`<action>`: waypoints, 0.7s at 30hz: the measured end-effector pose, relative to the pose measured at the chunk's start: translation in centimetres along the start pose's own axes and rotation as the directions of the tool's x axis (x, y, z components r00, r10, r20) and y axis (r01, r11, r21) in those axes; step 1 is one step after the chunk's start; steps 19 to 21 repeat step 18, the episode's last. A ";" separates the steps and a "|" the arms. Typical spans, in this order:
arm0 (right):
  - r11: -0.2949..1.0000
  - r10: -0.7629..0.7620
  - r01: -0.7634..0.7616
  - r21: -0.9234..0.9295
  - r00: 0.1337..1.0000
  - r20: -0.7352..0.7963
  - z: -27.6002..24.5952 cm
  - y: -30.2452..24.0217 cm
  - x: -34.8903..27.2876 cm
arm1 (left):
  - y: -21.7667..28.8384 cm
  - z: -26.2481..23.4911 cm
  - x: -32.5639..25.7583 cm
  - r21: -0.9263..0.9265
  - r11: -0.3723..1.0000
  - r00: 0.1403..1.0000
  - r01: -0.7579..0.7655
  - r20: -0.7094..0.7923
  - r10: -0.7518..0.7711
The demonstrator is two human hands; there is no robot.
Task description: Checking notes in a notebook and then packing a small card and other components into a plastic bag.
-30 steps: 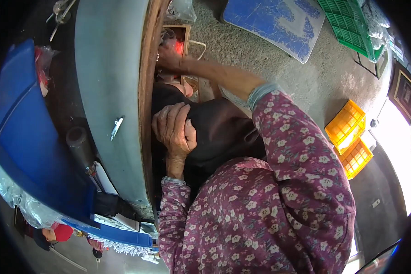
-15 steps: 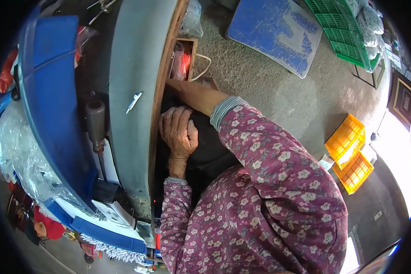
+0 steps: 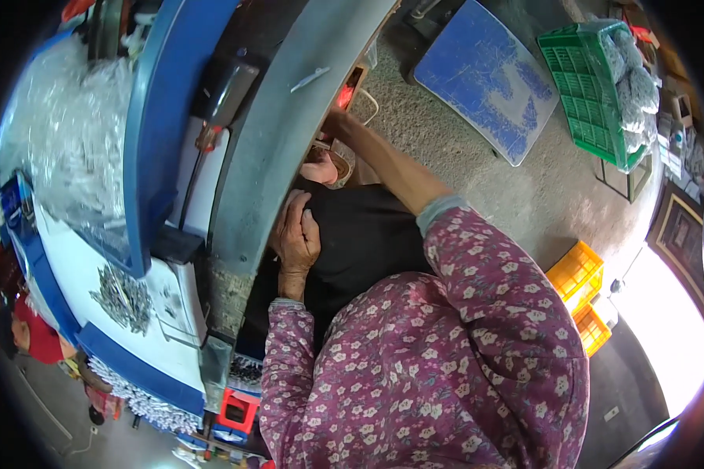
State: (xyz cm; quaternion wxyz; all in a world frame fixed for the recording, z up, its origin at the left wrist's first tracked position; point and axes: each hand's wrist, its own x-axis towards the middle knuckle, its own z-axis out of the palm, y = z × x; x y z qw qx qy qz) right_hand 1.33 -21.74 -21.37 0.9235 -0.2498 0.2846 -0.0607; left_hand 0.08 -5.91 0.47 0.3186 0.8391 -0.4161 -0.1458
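Observation:
My left hand (image 3: 297, 238) rests on the black cloth over my lap (image 3: 360, 227), close against the edge of the grey workbench (image 3: 270, 141). Its fingers lie loosely side by side, the thumb apart, with nothing visible in them. My right forearm (image 3: 391, 160) reaches past the bench edge, and the hand at its end is hidden there. Below that wrist, a pinkish object (image 3: 321, 168) shows in a small brown container (image 3: 340, 168). On the bench top lies a slim white pen-like object (image 3: 311, 79).
A screwdriver (image 3: 227, 86) with a dark handle stands by a blue tray (image 3: 160, 141). Left are clear plastic bags (image 3: 70, 133) and a pile of thin metal pieces (image 3: 125, 301). A blue stool (image 3: 489, 82), a green crate (image 3: 590, 94) and yellow crates (image 3: 575, 273) stand right.
The view has shifted, showing more of the bench's left side. The pinkish object and brown container now show below my right forearm. My left hand stays on my lap, its fingers less curled.

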 end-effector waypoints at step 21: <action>0.118 -0.451 0.266 -0.957 0.873 0.187 3.3 -0.7 -2.5 | -0.6 1.7 0.9 0.073 0.987 0.990 -0.140 0.011 0.139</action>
